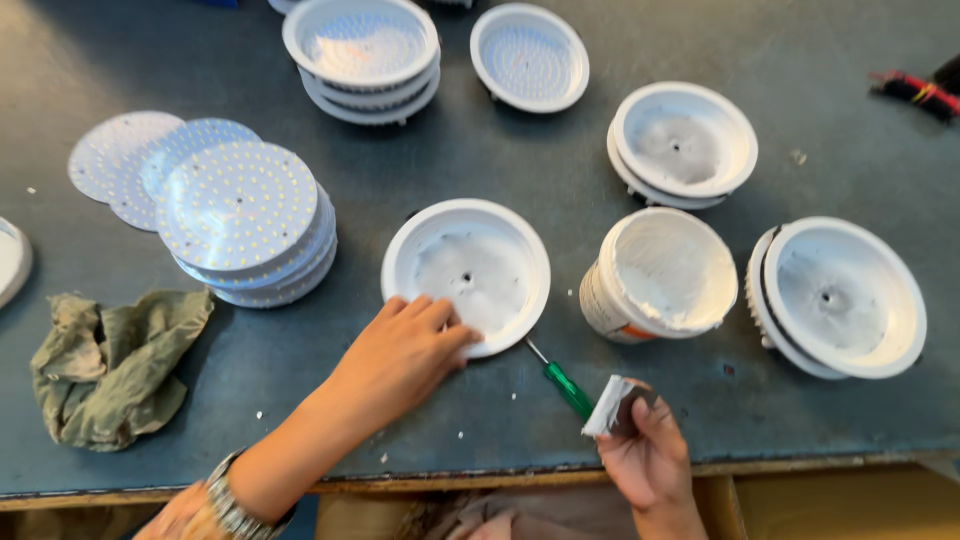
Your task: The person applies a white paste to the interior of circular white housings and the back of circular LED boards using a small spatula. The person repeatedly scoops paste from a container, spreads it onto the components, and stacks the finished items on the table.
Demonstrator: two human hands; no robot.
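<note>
My left hand (400,355) rests on the near rim of a round white lamp housing (468,272) smeared inside with white paste. My right hand (645,455) pinches a small paste-covered spreader (606,404) just above the table's front edge. A green-handled screwdriver (562,383) lies on the table between the hands, its tip pointing toward the housing. To the right of the housing stands a white tub of paste (660,275), tilted toward me.
Stacked round LED boards (245,215) sit at the left, a crumpled green rag (110,365) near the front left. More white housings (845,295) (683,143) (363,50) (529,55) ring the dark table (480,165). Red wires (915,92) lie far right.
</note>
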